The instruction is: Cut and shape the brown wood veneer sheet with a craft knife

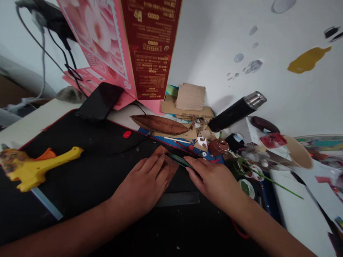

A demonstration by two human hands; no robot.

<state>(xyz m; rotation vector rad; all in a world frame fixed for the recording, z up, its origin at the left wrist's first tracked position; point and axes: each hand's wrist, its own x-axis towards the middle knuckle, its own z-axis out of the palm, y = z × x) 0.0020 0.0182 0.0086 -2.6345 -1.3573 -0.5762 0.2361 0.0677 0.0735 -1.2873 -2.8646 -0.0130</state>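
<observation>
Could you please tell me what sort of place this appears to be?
Probably a craft workspace: a yellow glue gun lies on a black mat, what look like paint jars stand to the right, and cardboard pieces are stacked near the wall.

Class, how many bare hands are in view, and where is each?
2. The left hand lies over the brown piece on the dark mat; the right hand holds the dark green tool beside it. No others show.
</observation>
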